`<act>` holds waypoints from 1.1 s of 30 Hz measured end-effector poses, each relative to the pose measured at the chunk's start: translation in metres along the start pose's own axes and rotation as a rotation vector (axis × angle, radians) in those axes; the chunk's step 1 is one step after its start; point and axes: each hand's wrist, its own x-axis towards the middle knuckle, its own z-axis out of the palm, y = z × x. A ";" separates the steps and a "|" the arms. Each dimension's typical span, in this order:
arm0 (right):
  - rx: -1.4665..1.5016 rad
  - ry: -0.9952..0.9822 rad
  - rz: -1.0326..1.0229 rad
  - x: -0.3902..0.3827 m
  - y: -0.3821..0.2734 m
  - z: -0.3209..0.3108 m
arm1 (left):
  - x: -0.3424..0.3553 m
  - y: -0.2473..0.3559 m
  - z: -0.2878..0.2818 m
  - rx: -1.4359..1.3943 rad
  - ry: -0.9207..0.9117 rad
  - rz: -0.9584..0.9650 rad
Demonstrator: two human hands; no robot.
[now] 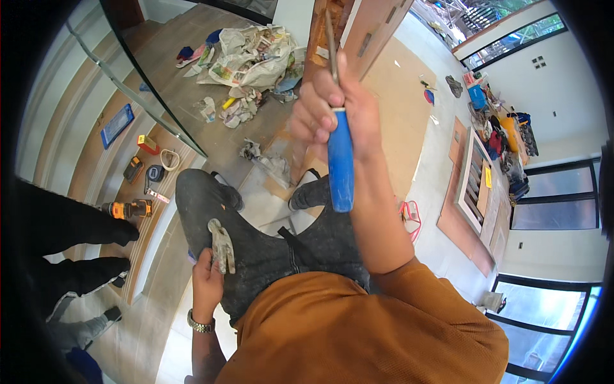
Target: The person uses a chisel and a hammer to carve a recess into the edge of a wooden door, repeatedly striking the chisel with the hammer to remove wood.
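My right hand is raised in front of me, its fingers closed around a chisel with a blue handle. The chisel's thin metal blade points up at the wooden door edge, where raw, reddish wood shows; whether the tip touches it I cannot tell. Low by my left thigh, my left hand grips a claw hammer just under its worn, pale-smeared head. Most of the hammer's handle is hidden by the hand.
Crumpled newspaper lies heaped at the far left. On the wooden steps are a yellow cordless drill, a tape measure and a blue case, beside a glass panel. Another person's legs stand left. A framed panel lies right.
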 end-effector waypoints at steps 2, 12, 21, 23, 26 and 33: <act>0.152 0.089 0.074 -0.012 0.022 -0.013 | 0.008 0.008 -0.001 -0.073 -0.001 -0.023; -0.040 0.055 -0.058 -0.005 0.002 0.015 | 0.026 -0.016 -0.008 -0.532 -0.124 -0.356; -0.029 0.179 -0.092 -0.019 0.015 0.016 | 0.030 -0.028 -0.014 -0.582 -0.170 -0.372; -0.018 0.165 -0.128 -0.006 0.012 0.020 | 0.035 -0.024 -0.013 -0.574 -0.188 -0.370; 0.028 0.063 -0.079 -0.003 0.022 0.000 | 0.037 -0.025 -0.015 -0.586 -0.192 -0.368; -0.582 0.522 -0.265 -0.018 0.031 0.021 | 0.035 -0.029 -0.019 -0.623 -0.199 -0.375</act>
